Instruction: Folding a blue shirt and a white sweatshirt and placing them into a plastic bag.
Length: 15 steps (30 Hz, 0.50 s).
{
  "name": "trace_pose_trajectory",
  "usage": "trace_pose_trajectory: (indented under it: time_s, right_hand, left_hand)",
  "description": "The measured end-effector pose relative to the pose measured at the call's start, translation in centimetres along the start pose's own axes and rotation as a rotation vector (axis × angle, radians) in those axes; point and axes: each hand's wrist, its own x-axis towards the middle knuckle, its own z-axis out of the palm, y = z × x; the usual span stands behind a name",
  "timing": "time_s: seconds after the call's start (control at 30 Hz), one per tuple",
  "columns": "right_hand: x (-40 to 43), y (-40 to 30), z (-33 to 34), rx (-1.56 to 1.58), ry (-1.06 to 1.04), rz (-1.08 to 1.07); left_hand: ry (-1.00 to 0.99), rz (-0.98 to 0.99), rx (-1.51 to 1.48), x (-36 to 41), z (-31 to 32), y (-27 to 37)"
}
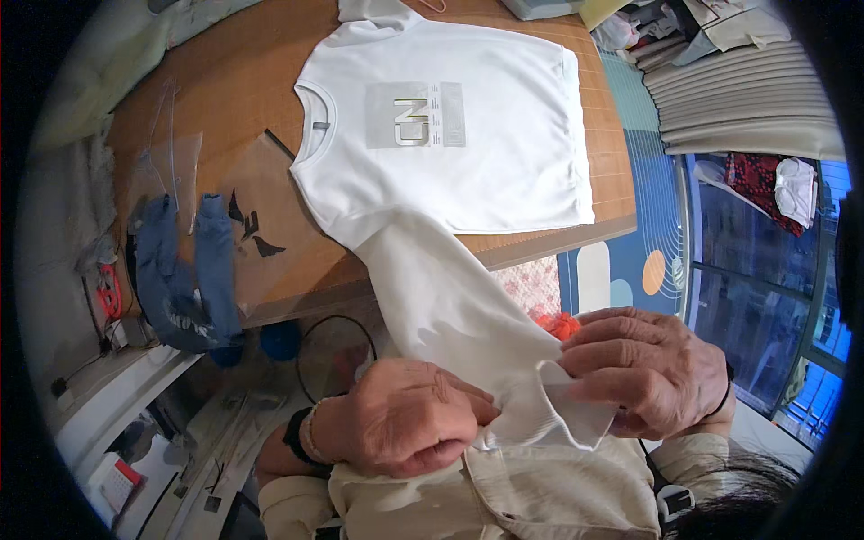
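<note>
A white sweatshirt [472, 175] with a ribbed crew neck lies spread on a brown-topped table, its chest bearing a grey print with lettering. One sleeve [432, 283] stretches over the table's edge towards my body. My left hand [415, 418] grips the near side of its ribbed cuff [526, 422] between thumb and fingers. On the cuff's other side, my right hand [648, 371] holds the edge, fingers at the cuff opening. The cuff gapes a little between both hands, close to my beige shirt [567, 486]. My right fingertips are partly hidden by the fabric.
The table [250, 88] carries a clear plastic bag [256, 182] left of the neckline. A blue garment [182, 270] hangs over its near left edge. Beyond the right side are a patterned blue mat [641, 202], a curtain [742, 94] and a window [749, 290].
</note>
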Motion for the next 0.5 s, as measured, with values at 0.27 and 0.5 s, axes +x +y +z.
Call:
trace_pose_trajectory:
  time_s: [0.27, 0.5]
  right_hand:
    - [2.1, -1.3, -0.7, -0.101, -0.128, -0.021]
    - [3.7, -1.4, -0.2, -0.091, 0.034, 0.038]
  left_hand:
    - [0.09, 0.048, 0.102, 0.5, -0.2, 1.6]
    - [0.204, 0.026, 0.223, 0.4, -0.1, 1.6]
